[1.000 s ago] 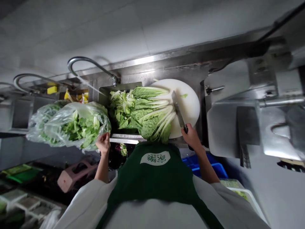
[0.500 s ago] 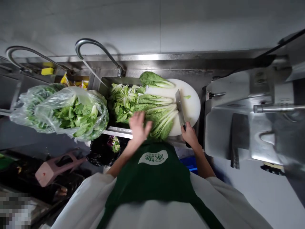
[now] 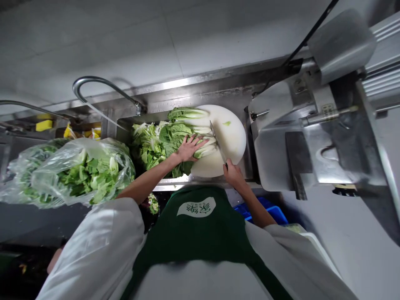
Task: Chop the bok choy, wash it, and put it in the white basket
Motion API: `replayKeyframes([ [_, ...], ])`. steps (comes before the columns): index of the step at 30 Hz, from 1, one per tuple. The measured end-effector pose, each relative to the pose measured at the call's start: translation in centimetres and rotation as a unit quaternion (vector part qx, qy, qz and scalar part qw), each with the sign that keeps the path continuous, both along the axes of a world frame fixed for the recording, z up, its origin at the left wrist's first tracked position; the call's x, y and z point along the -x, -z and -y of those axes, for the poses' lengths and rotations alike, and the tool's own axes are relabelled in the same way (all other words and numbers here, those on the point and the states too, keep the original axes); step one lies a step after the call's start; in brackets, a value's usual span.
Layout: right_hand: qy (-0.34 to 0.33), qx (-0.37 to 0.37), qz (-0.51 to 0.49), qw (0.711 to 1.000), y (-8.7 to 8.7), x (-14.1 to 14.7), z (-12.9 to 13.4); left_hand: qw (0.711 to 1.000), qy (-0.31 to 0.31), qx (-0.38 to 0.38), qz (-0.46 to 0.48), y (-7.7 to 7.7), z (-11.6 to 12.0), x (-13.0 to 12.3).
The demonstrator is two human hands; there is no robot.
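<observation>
My left hand (image 3: 189,149) lies with fingers spread on a bunch of long leafy greens (image 3: 173,134), their pale stalks pointing right. They rest partly on a round white cutting board (image 3: 233,132). My right hand (image 3: 234,175) is closed around the handle of a cleaver (image 3: 218,141). Its blade stands on edge over the board, right beside the stalk ends. Another head of greens (image 3: 187,113) lies at the board's far side. Cut leaves (image 3: 146,146) fill the sink to the left. One small leaf scrap (image 3: 226,123) sits on the board.
Clear plastic bags of greens (image 3: 90,171) stand left of the sink. A curved faucet (image 3: 106,85) arches over its back left. A metal slicing machine (image 3: 281,137) stands close on the right. Blue crates (image 3: 268,210) sit below, near my right arm.
My left hand has moved right, from above the sink edge onto the greens, which now lie more bunched together. The cleaver stays in my right hand near the stalk ends. The view has shifted right.
</observation>
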State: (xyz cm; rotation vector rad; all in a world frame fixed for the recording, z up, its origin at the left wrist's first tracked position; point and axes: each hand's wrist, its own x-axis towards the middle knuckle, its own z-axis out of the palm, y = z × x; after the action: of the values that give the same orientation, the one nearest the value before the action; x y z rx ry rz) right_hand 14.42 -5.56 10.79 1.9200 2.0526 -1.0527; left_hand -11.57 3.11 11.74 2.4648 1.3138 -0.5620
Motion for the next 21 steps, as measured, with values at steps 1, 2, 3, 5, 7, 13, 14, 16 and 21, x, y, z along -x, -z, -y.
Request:
replayKeyframes([
  [1,0.002,0.000,-0.003,1.000,0.0,0.4,0.1,1.000,-0.001,0.000,0.002,0.1,-0.3,-0.1],
  [2,0.006,-0.001,-0.006,1.000,0.1,0.8,0.2,1.000,-0.010,-0.005,0.002,0.2,-0.3,-0.3],
  [3,0.011,-0.001,-0.010,1.000,0.1,1.2,0.3,1.000,-0.025,-0.013,0.000,0.3,0.0,-0.7],
  [5,0.024,0.001,-0.019,1.000,0.1,2.1,0.4,0.998,-0.058,-0.036,-0.008,0.6,0.9,-1.7],
  [7,0.032,0.005,-0.029,0.999,0.0,2.6,0.5,0.995,-0.084,-0.052,-0.017,0.5,1.9,-2.6],
  [13,0.040,0.003,-0.022,0.999,-0.1,2.1,0.6,0.991,-0.121,-0.032,-0.044,-0.8,-0.5,-3.3],
  [14,0.039,0.003,-0.022,0.999,-0.2,2.2,0.7,0.991,-0.126,-0.003,-0.054,-0.8,-1.7,-3.0],
  [16,0.032,0.005,-0.026,0.999,-0.3,2.6,0.8,0.987,-0.129,0.071,-0.071,-0.4,-4.2,-2.2],
  [21,0.017,0.008,-0.019,1.000,-0.4,2.9,0.6,0.983,-0.115,0.122,-0.071,1.1,-6.1,-1.2],
])
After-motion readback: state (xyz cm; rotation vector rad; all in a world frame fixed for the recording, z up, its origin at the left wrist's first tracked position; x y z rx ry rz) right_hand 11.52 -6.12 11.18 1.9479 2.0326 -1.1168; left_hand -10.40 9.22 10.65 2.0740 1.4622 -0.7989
